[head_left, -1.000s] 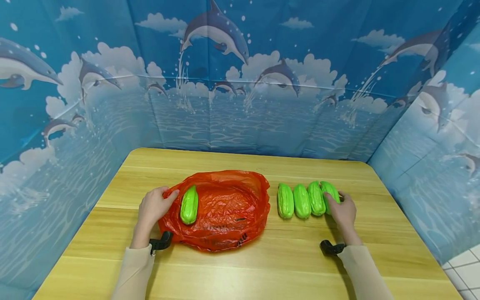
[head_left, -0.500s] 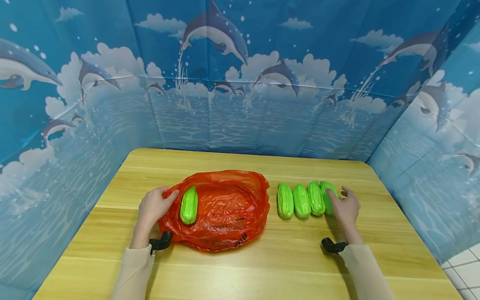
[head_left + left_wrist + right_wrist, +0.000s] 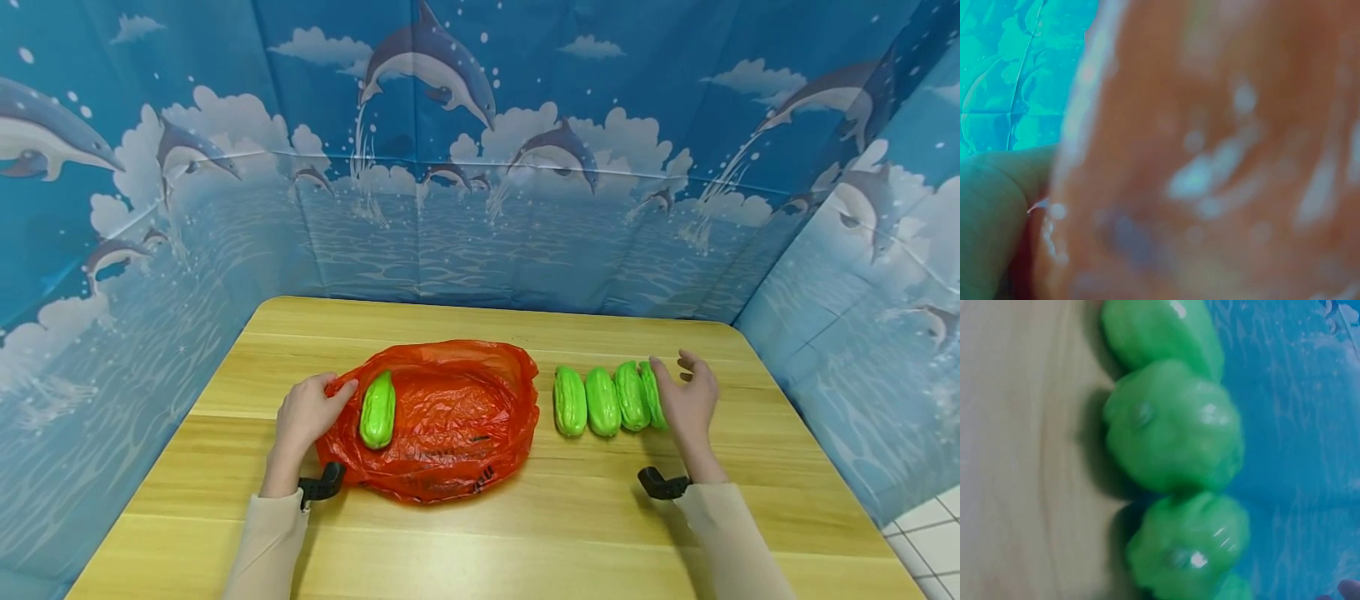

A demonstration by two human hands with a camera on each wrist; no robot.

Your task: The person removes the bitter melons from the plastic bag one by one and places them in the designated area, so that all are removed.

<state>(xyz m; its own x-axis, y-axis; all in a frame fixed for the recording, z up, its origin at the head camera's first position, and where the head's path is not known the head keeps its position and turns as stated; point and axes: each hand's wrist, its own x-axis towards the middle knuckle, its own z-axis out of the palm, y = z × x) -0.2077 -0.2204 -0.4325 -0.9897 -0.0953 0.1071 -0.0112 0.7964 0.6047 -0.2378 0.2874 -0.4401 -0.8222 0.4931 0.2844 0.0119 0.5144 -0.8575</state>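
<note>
A red plastic bag (image 3: 465, 408) lies spread open on the table, and one green bitter melon (image 3: 377, 412) rests inside at its left. My left hand (image 3: 309, 410) pinches the bag's left rim between thumb and fingers; in the left wrist view the blurred bag (image 3: 1210, 156) fills most of the picture. Right of the bag several bitter melons (image 3: 603, 402) lie side by side in a row. My right hand (image 3: 692, 404) holds nothing, its thumb and fingers spread, and partly covers the rightmost bitter melon (image 3: 649, 396). Their rounded ends show large in the right wrist view.
Everything lies on a light wooden table (image 3: 465, 550). A blue curtain (image 3: 480, 242) printed with dolphins stands behind the table and along both sides. Each wrist wears a black strap-mounted device.
My right hand has come off the rightmost bitter melon, its thumb and fingers spreading apart as it shifted slightly right and away from me. The left hand and the bag have stayed put.
</note>
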